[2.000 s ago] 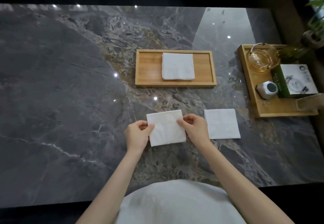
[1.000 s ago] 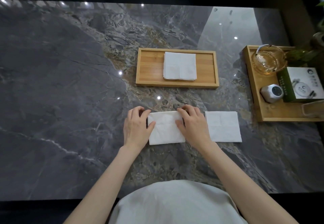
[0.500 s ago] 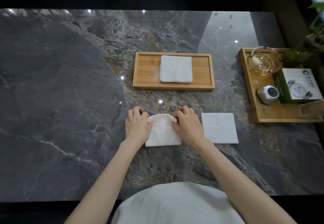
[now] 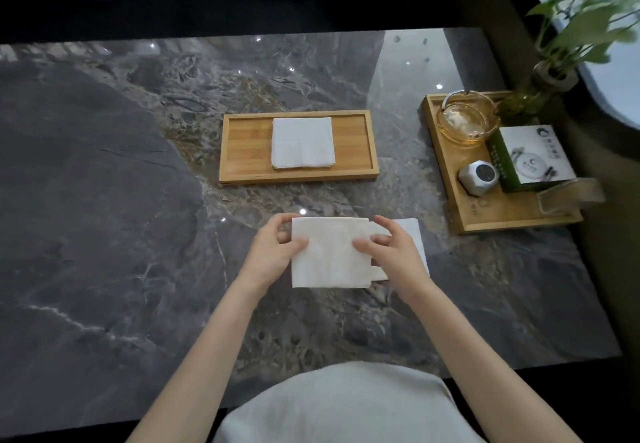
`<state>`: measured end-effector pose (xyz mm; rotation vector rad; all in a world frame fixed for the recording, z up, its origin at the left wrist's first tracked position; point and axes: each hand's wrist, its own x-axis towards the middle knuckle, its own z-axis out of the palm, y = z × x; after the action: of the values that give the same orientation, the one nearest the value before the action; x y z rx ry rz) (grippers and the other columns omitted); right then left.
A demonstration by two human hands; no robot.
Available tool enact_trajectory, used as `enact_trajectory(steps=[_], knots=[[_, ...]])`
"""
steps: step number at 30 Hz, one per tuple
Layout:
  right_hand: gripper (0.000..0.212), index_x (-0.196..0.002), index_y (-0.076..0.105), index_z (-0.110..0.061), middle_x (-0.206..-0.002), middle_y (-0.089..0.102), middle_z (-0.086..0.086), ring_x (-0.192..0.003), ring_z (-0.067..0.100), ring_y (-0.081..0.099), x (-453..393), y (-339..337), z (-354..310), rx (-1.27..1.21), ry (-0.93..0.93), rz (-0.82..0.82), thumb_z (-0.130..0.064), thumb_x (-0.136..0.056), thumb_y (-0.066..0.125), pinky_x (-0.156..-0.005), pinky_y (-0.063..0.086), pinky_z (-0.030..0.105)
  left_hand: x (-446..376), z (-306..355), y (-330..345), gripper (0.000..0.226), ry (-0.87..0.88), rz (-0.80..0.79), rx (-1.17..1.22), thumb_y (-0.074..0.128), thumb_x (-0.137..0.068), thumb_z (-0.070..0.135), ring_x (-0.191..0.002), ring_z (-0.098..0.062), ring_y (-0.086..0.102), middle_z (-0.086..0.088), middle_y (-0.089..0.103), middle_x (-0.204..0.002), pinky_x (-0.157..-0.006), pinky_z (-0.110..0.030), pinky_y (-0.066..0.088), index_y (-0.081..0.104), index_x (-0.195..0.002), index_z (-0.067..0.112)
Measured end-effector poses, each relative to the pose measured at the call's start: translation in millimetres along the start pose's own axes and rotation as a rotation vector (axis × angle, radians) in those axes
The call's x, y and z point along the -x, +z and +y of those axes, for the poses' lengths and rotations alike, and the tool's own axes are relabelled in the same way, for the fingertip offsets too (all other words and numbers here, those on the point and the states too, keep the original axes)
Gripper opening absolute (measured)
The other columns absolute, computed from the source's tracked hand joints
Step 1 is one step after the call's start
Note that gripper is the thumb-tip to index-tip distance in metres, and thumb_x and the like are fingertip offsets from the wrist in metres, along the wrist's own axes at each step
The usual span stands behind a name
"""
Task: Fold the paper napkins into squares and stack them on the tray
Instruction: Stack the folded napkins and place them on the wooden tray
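I hold a folded white paper napkin (image 4: 329,255) just above the marble table. My left hand (image 4: 273,252) pinches its left edge, thumb on top. My right hand (image 4: 391,252) pinches its right edge the same way. A second white napkin (image 4: 417,245) lies flat on the table behind my right hand, mostly hidden by it. Farther back sits the wooden tray (image 4: 242,148), and a stack of folded napkins (image 4: 303,142) rests in its middle.
A second wooden tray (image 4: 446,165) at the right holds a glass ashtray (image 4: 465,120), a small white cube (image 4: 479,174), a green-and-white box (image 4: 530,158) and a clear holder (image 4: 568,194). A potted plant (image 4: 568,51) stands behind it. The table's near edge runs along my lap.
The napkin that both hands were pressing on the table is now lifted and held by its side edges. It now partly covers the second napkin on the right.
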<state>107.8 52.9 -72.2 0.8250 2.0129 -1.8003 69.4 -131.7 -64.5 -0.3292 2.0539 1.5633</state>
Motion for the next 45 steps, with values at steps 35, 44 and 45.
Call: enact_trajectory(steps=[35, 44, 45], knots=[[0.017, -0.100, 0.058, -0.016, -0.090, 0.062, -0.001, -0.077, 0.016, 0.057, -36, -70, 37, 0.655, -0.220, 0.345, -0.029, -0.091, 0.053, -0.065, 0.047, 0.033, -35, -7, 103, 0.015, 0.095, 0.140, -0.470, 0.070, -0.073, 0.024, -0.075, -0.023, 0.064, -0.007, 0.070, -0.078, -0.069, -0.033, 0.051, 0.066, -0.078, 0.010], [0.047, -0.135, 0.042, -0.016, -0.132, 0.049, 0.003, -0.117, 0.020, 0.042, -42, -87, 23, 0.839, -0.373, 0.187, -0.019, -0.090, 0.055, -0.089, 0.042, 0.033, -41, -6, 95, 0.051, 0.407, 0.097, -0.799, 0.062, -0.079, 0.034, -0.107, -0.020, 0.044, -0.004, 0.047, -0.116, -0.081, -0.032, 0.043, 0.048, -0.125, 0.016], [0.050, -0.137, 0.040, -0.017, -0.134, 0.047, 0.002, -0.118, 0.021, 0.041, -43, -88, 21, 0.909, -0.373, 0.143, -0.020, -0.090, 0.054, -0.090, 0.042, 0.033, -43, -6, 95, 0.049, 0.434, 0.082, -0.853, 0.062, -0.079, 0.033, -0.108, -0.020, 0.042, -0.005, 0.047, -0.117, -0.082, -0.032, 0.042, 0.050, -0.122, 0.016]])
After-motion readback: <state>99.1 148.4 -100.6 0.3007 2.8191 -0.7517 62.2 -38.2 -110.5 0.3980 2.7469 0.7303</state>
